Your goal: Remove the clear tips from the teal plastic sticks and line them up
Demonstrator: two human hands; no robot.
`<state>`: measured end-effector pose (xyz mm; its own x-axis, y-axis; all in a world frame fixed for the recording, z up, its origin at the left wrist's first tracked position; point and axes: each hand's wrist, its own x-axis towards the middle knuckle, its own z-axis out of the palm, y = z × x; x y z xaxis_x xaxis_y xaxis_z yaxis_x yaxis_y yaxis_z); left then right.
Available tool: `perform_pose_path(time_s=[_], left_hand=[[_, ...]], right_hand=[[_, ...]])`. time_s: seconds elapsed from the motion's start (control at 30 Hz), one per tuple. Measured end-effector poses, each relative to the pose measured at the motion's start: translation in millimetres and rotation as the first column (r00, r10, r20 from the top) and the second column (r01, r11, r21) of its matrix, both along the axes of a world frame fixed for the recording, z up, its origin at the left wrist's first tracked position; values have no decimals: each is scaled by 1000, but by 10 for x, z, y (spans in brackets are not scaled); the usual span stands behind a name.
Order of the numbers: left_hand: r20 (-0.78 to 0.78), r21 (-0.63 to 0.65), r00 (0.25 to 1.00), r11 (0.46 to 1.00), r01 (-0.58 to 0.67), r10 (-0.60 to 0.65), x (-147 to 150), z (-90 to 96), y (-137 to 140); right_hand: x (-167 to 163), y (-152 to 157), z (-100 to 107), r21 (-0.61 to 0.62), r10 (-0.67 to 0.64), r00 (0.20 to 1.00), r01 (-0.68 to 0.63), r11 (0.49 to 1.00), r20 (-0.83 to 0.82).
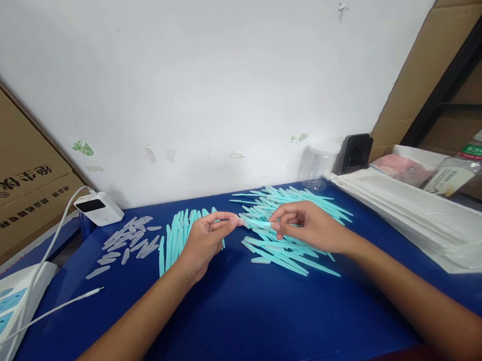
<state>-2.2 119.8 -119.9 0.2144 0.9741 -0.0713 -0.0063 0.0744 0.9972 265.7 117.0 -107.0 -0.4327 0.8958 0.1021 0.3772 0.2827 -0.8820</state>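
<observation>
In the head view, the left hand [207, 240] pinches the pale end [242, 222] of a blue stick [258, 224], and the right hand [303, 224] pinches the stick farther right. The stick is by the left side of a big, messy pile [289, 258] on the blue counter [233, 320]. I can't tell if the pale end is its own bit. A row of sticks [177, 234] lies just beside the left hand, with small clear pieces [128, 236] farther left. To do this well, both hands should probably pinch softly and hold the stick straight.
</observation>
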Motion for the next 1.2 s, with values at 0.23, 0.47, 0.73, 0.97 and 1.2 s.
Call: perform_pose_path(time_s=[0.23,0.47,0.73,0.97,1.2], left_hand=[[-42,16,999,1000,-27,28,50,-25,-47],[-118,134,991,990,-44,60,113,-38,-91],[284,-238,945,967,-92,160,-83,107,89],[198,-126,959,976,-179,202,-350,282,246],[-688,662,353,748,-53,634,-800,367,428]], right_hand=[[-98,-58,-2,-24,38,998,-39,999,-40],[-251,-79,-135,-82,43,993,-52,995,-107],[93,138,-123,512,-385,902,242,824,195],[198,207,-160,596,-421,888,240,766,185],[84,147,-135,563,-439,876,264,783,199]])
